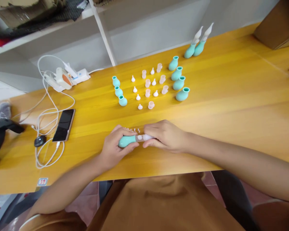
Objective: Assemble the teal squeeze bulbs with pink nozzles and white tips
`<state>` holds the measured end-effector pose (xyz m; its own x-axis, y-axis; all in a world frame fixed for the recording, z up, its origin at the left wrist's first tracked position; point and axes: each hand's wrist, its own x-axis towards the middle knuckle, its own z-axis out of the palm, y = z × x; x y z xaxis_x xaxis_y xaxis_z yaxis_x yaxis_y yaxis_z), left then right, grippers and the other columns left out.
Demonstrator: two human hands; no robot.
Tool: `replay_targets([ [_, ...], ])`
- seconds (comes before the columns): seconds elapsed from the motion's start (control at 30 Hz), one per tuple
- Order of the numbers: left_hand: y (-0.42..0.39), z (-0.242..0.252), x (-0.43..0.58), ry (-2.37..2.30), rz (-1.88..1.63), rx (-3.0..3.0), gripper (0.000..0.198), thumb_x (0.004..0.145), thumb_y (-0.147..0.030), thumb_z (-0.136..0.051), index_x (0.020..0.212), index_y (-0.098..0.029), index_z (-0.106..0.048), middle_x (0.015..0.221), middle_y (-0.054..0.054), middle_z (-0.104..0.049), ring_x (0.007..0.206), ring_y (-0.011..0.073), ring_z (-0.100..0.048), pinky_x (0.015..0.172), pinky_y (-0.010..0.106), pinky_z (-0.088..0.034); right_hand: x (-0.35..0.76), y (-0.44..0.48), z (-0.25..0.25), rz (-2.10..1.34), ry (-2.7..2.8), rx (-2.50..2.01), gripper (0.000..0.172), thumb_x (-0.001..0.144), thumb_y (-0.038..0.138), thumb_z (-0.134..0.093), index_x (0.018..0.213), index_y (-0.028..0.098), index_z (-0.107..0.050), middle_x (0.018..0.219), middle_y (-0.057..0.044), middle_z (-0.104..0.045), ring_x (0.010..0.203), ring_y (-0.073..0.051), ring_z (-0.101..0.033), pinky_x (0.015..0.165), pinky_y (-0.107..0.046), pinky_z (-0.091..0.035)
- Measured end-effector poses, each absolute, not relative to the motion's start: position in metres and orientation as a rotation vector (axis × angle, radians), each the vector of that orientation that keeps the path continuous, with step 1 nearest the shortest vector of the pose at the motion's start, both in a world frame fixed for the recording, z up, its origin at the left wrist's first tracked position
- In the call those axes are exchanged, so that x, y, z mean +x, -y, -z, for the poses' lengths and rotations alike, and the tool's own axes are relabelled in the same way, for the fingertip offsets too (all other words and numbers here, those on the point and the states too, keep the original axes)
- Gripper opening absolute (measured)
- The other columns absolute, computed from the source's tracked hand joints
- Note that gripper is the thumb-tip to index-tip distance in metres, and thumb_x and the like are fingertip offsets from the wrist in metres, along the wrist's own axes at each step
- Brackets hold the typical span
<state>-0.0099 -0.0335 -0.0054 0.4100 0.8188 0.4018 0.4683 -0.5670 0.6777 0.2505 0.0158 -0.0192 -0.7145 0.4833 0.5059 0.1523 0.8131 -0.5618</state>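
- Two hands are seen at 6 o'clock on the yellow table [231,106], meeting over one item near the front edge.
- The left hand [115,146] is closed around a teal bulb [126,141], fingers wrapped over the top, thumb underneath; the bulb lies on its side, mouth toward 3 o'clock.
- The right hand [167,136] is pinched shut on a translucent tip piece [144,138], which is held at the bulb's mouth. Whether it is fully seated cannot be told.
- A few tiny pale bits [134,130] are noted just behind the hands, too small to identify.
- Two finished units [198,41], bulb with long white tip fitted, are stood upright at 1 o'clock, touching or nearly so.
- Seven bare bulbs are left: a row of three [118,91] at 11 o'clock, a row of four [178,80] at 12 to 1 o'clock.
- Between those rows, small white cones [135,89] and pinkish clear caps [148,84] are laid out in lines, unassembled.
- Judged from the layout: two done, one in hand, seven bulbs untouched; the work is taken to be at an early stage.
- At 9 o'clock a phone [64,124] is lying on a cable, with a power strip [67,77] behind it at 10 o'clock.
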Motion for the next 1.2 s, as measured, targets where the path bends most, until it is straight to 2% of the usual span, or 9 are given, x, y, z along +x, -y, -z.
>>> replay_targets([
  [0.33,0.032,0.002,-0.014,-1.106,-0.963,2.217,0.059,0.094,-0.063,-0.080,0.138,-0.027,-0.062,0.119,0.009,-0.074,0.103,0.0250,-0.070,0.091,0.041,-0.058,0.251,-0.020,0.006,-0.970,1.960,-0.680,0.054,0.117,0.049,-0.048,0.071,0.020,-0.043,0.064,0.005,-0.040,0.058,-0.009,-0.036,0.058,-0.025,-0.031],
  [0.4,0.033,0.002,-0.014,-1.067,-1.000,2.200,0.063,0.098,-0.063,-0.075,0.146,-0.027,-0.055,0.126,0.011,-0.072,0.105,0.0247,-0.068,0.094,0.042,-0.057,0.259,-0.021,-0.009,-0.847,1.926,-0.745,0.055,0.117,0.049,-0.046,0.070,0.020,-0.043,0.065,0.003,-0.041,0.059,-0.011,-0.037,0.058,-0.027,-0.031],
  [0.63,0.035,-0.001,-0.016,-1.052,-0.980,2.206,0.033,0.113,-0.039,-0.055,0.143,-0.024,-0.054,0.125,0.010,-0.067,0.110,0.0227,-0.063,0.101,0.040,-0.053,0.331,-0.068,-0.090,-0.114,2.117,-1.249,0.056,0.113,0.040,-0.054,0.063,0.018,-0.048,0.057,0.004,-0.038,0.055,-0.008,-0.031,0.060,-0.031,-0.026],
  [0.73,0.036,-0.001,-0.015,-1.026,-0.965,2.222,0.030,0.114,-0.035,-0.053,0.141,-0.023,-0.055,0.123,0.010,-0.068,0.109,0.0229,-0.064,0.100,0.040,-0.053,0.363,-0.109,-0.105,0.130,2.081,-1.674,0.042,0.109,0.030,-0.062,0.071,0.013,-0.065,0.055,0.003,-0.048,0.057,-0.007,-0.030,0.065,-0.032,-0.028],
  [0.8,0.035,-0.001,-0.015,-1.013,-0.944,2.232,0.028,0.114,-0.034,-0.052,0.140,-0.023,-0.056,0.123,0.010,-0.069,0.109,0.0228,-0.064,0.099,0.040,-0.053,0.383,-0.140,-0.107,0.212,2.036,-1.928,0.038,0.107,0.033,-0.064,0.081,0.008,-0.075,0.066,-0.005,-0.066,0.061,-0.005,-0.033,0.067,-0.034,-0.027],
  [0.87,0.034,0.000,-0.015,-1.002,-0.929,2.237,0.026,0.114,-0.032,-0.051,0.138,-0.024,-0.056,0.122,0.009,-0.070,0.108,0.0226,-0.064,0.100,0.039,-0.052,0.402,-0.171,-0.105,0.205,1.990,-2.152,0.051,0.105,0.043,-0.060,0.079,0.002,-0.076,0.089,-0.017,-0.078,0.072,-0.006,-0.049,0.069,-0.038,-0.027],
  [1.0,0.030,0.002,-0.017,-0.999,-0.927,2.212,0.024,0.115,-0.032,-0.050,0.136,-0.024,-0.058,0.120,0.008,-0.071,0.109,0.0216,-0.063,0.099,0.037,-0.051,0.435,-0.230,-0.096,0.152,1.920,-2.424,0.084,0.097,0.062,-0.041,0.041,0.000,-0.050,0.124,-0.031,-0.072,0.117,-0.021,-0.066,0.072,-0.046,-0.032],
  [1.1,0.028,0.003,-0.017,-1.007,-0.919,2.195,0.023,0.115,-0.032,-0.050,0.135,-0.023,-0.058,0.119,0.007,-0.072,0.109,0.0206,-0.063,0.099,0.036,-0.051,0.452,-0.261,-0.089,0.173,1.875,-2.531,0.088,0.100,0.057,-0.038,0.029,0.005,-0.029,0.130,-0.034,-0.070,0.124,-0.021,-0.065,0.072,-0.046,-0.034],
  [1.2,0.027,0.002,-0.017,-1.008,-0.911,2.192,0.023,0.115,-0.032,-0.049,0.134,-0.024,-0.059,0.118,0.007,-0.072,0.109,0.0205,-0.063,0.098,0.036,-0.051,0.462,-0.282,-0.083,0.245,1.843,-2.581,0.089,0.104,0.047,-0.041,0.026,0.010,-0.022,0.135,-0.035,-0.068,0.125,-0.022,-0.065,0.073,-0.045,-0.035],
])
